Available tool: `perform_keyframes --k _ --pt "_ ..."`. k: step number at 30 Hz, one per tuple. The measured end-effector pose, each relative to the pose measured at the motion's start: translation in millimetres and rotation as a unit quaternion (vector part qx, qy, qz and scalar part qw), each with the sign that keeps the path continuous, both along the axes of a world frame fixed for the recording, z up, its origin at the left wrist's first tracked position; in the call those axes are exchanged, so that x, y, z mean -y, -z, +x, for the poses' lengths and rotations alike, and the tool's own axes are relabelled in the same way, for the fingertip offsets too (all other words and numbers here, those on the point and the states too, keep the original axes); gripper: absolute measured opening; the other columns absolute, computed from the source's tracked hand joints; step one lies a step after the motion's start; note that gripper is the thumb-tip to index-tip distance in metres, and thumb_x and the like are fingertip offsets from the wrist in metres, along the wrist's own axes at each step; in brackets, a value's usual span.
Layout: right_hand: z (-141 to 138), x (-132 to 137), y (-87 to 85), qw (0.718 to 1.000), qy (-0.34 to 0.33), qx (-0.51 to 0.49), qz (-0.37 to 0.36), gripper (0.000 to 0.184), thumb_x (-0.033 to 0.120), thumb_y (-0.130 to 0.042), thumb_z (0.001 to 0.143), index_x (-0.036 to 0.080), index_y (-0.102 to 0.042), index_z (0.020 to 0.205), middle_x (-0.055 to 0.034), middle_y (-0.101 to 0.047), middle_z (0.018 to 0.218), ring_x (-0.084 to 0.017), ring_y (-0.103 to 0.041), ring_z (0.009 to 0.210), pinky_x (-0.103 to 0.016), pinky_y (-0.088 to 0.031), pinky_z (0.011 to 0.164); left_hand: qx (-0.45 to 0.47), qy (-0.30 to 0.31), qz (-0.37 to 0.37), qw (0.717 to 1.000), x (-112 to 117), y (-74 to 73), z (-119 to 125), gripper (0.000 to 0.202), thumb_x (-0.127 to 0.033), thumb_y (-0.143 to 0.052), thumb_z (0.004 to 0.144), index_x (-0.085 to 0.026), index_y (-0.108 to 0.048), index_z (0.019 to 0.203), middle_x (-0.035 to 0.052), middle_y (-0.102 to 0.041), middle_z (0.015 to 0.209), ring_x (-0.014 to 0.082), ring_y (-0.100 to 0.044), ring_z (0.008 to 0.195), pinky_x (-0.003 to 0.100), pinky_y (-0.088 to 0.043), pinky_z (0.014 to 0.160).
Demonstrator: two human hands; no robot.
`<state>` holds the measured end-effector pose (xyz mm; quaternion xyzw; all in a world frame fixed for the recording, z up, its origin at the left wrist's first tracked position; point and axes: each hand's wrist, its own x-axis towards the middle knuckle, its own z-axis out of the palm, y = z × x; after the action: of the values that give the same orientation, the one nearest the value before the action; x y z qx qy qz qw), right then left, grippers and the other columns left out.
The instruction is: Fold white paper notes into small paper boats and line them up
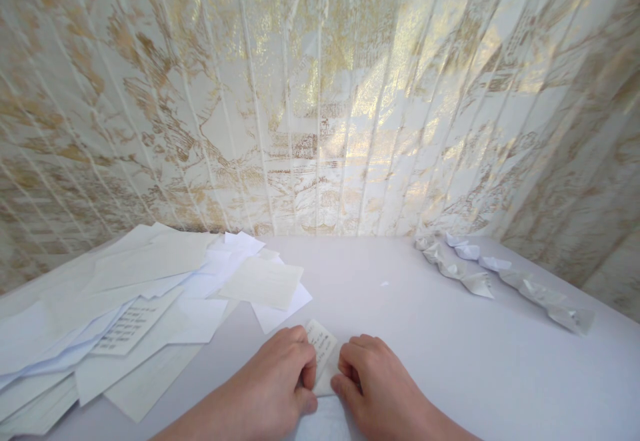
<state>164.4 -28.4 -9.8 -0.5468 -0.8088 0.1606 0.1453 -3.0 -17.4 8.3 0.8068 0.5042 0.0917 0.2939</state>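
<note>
A small folded piece of printed white paper [323, 354] lies on the white table [410, 334] near its front edge. My left hand [280, 381] presses on the paper's left side with curled fingers. My right hand [373, 381] pinches its right side, thumb and fingertips touching the fold. Both hands cover the lower part of the paper, so its full shape is hidden.
A loose heap of white sheets [130, 307], some printed, spreads over the left of the table. Two rows of folded paper shapes [480, 271] lie at the back right. A gold-patterned curtain [320, 94] hangs directly behind the table.
</note>
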Motion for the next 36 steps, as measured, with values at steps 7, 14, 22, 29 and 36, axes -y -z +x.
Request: perform_keyframes --k 7,14,22,29,36 --pt "-1.1 -2.8 -3.4 1.0 0.002 0.01 -0.012 0.013 0.013 -0.051 0.072 0.017 -0.057 0.061 -0.0023 -0.059 0.064 -0.016 -0.052 0.064 -0.024 -0.034 0.059 -0.017 0.001 -0.02 1.0 -5.2 -1.0 -5.2 0.011 -0.017 -0.068 0.057 -0.02 -0.059 0.064 -0.0023 -0.051 0.079 0.0156 -0.05 0.076 0.024 -0.038 0.065" --pt "-0.9 -1.9 -0.1 1.0 -0.002 0.017 -0.002 0.012 0.013 -0.051 0.073 0.016 -0.059 0.064 -0.0042 -0.061 0.067 -0.017 -0.053 0.067 -0.025 -0.034 0.061 -0.021 -0.007 0.017 1.0 -6.2 3.1 2.8 0.015 -0.022 -0.054 0.068 -0.018 -0.051 0.054 -0.001 -0.051 0.071 0.0157 -0.051 0.072 0.025 -0.037 0.065" --pt "0.0 -1.1 -0.3 1.0 0.001 0.022 0.005 0.012 0.014 -0.051 0.074 0.016 -0.059 0.066 -0.0053 -0.062 0.07 -0.018 -0.055 0.069 -0.026 -0.035 0.062 -0.042 -0.033 0.047 0.997 -1.6 6.0 6.5 0.015 -0.019 -0.052 0.068 -0.018 -0.048 0.053 0.0019 -0.053 0.074 0.0176 -0.052 0.073 0.028 -0.038 0.068" --pt "-0.8 -2.3 -1.6 1.0 0.003 0.026 -0.005 0.012 0.014 -0.051 0.074 0.016 -0.06 0.066 -0.0052 -0.062 0.07 -0.019 -0.054 0.069 -0.026 -0.035 0.063 -0.059 -0.021 0.069 0.996 -1.8 9.8 6.7 0.014 -0.024 -0.054 0.067 -0.018 -0.052 0.055 0.0011 -0.053 0.072 0.0173 -0.052 0.072 0.027 -0.038 0.065" --pt "-0.4 -1.6 -1.7 1.0 0.003 0.023 -0.004 0.012 0.013 -0.051 0.073 0.016 -0.059 0.065 -0.005 -0.062 0.069 -0.018 -0.054 0.069 -0.026 -0.035 0.062 -0.081 -0.034 0.074 0.993 -0.1 10.2 8.8 0.013 -0.025 -0.056 0.067 -0.018 -0.053 0.056 0.0018 -0.054 0.074 0.0185 -0.052 0.075 0.029 -0.038 0.067"
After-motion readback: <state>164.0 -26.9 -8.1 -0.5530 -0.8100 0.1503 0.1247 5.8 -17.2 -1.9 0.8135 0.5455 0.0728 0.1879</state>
